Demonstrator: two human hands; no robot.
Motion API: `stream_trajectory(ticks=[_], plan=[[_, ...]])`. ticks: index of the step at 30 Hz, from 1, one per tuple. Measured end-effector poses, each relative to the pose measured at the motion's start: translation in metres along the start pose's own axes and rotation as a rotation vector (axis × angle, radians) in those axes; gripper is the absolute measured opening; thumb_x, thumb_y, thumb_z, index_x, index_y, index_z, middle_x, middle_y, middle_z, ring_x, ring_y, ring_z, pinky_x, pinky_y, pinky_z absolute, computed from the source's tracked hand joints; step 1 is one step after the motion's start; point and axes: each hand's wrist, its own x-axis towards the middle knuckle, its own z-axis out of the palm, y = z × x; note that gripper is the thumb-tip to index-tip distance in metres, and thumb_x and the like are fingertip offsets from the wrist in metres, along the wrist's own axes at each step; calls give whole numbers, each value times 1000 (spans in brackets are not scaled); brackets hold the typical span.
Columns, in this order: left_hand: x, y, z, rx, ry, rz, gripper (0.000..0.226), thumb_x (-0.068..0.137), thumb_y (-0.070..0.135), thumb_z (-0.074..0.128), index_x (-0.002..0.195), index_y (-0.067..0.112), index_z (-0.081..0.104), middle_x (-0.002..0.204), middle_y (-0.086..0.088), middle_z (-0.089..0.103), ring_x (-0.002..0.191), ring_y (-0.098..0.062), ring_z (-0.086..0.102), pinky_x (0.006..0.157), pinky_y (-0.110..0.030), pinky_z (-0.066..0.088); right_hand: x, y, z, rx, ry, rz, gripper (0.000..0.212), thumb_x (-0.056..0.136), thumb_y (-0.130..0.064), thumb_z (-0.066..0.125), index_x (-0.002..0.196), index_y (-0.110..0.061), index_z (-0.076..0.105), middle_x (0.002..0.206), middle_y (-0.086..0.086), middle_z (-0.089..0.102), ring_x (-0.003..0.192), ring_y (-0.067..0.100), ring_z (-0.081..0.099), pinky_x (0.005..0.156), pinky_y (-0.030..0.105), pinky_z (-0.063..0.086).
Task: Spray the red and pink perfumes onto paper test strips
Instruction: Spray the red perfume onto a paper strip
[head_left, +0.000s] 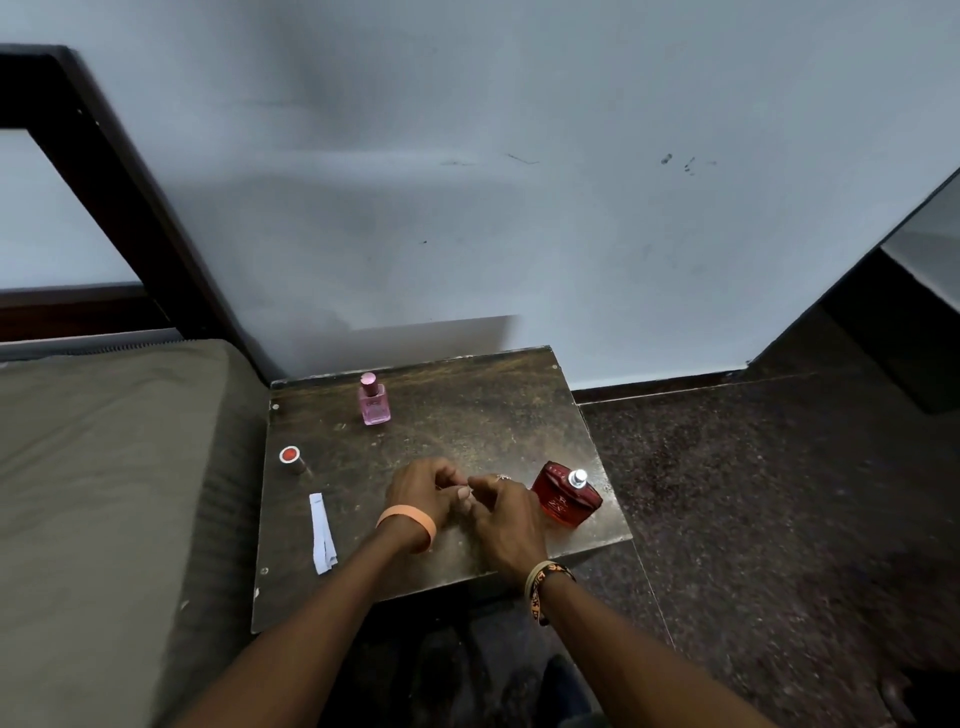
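Bed (104, 467) fills the left of the frame. The bench (467, 415) sits at lower centre, butted against the bed and the wall, probably so everything is in easy reach.

Left hand (423, 491) and right hand (506, 512) meet over the bench's front middle. Both have fingers curled in, with the tips touching each other. It looks like two-handed work on something small, maybe readying a strip, but that is a guess.

Red bottle (563, 501) is just right of the right hand, near the bench's right edge. Its cap is off and the silver nozzle (577, 478) is bare, so I judge it next to be sprayed.

Pink bottle (374, 402) stands at the back of the bench, above and left of the hands and well apart. It is capped and likely waiting its turn.

White strips (322, 532) lie flat at the bench's front left, apart from both hands, probably spare stock.

Cap (291, 457) stands near the bench's left edge, just above the strips. It seems parked out of the way and is likely the red bottle's.

Hard to tell:
- The forearms cover part of the bench front.
- Whether either hand pinches anything is unclear. The pale bit at the fingertips could be paper or a nail.
- The strips overlap, so the count is unclear.
- The bottle labels are too small to read.
- The red bottle's lean may be lens warp.
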Motion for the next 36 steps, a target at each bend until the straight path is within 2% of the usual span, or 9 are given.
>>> stream_trajectory(ticks=[3,5,7,10,23,26,29,32,36], plan=[[-9,14,-14,-87,11,38,22,75,9,74,68,28,66,67,6,68,65,-10,64,63,-27,53,-6,-17,-10,107,24,26,22,89,-15,69,108,-24,75,87,-4,76,79,3,69,73,24,57],[-20,31,-21,-195,74,18,12,78,11,73,82,21,68,74,2,67,69,-12,63,66,-28,53,-11,-30,-19,195,39,48,18,87,-14,72,103,-23,74,76,-3,73,71,7,68,68,28,58],[-30,47,-26,-310,105,-43,9,81,13,71,89,13,68,78,-3,68,71,-15,63,68,-30,54,-15,-41,-29,278,56,60,17,85,-12,74,96,-25,69,76,1,72,74,14,70,71,33,60],[-46,70,-29,-411,79,-82,4,85,9,66,85,7,70,73,-8,67,64,-17,59,60,-28,50,-24,-51,-46,346,62,52,19,84,-12,76,92,-24,63,80,4,73,78,16,72,74,33,61],[-56,111,-10,-525,19,-136,7,86,7,64,91,7,69,76,-8,68,70,-17,62,64,-25,53,-35,-40,-90,271,140,22,25,79,-25,81,95,-30,62,74,2,73,73,13,71,72,41,61],[-49,115,0,-545,36,-143,5,87,8,63,87,9,68,75,-8,67,70,-18,61,60,-25,53,-32,-35,-99,259,164,16,24,79,-21,79,97,-26,65,75,0,72,73,11,70,74,41,61],[-39,113,13,-538,56,-157,9,88,11,63,80,15,67,80,-8,68,73,-21,64,59,-26,52,-30,-30,-110,147,304,-22,19,80,-16,70,96,-25,66,81,-6,70,76,9,68,75,38,60],[-33,111,25,-529,49,-166,12,88,12,63,77,17,67,80,-9,69,69,-21,66,59,-28,54,-28,-16,-119,47,405,-37,27,80,-16,70,106,-21,67,92,-4,69,87,12,65,81,36,58],[-26,103,39,-524,59,-194,10,87,11,65,79,17,68,82,-8,70,70,-21,66,55,-24,52,-25,11,-121,-137,276,-51,58,74,-30,77,128,-20,56,125,1,60,117,19,54,98,34,49]])
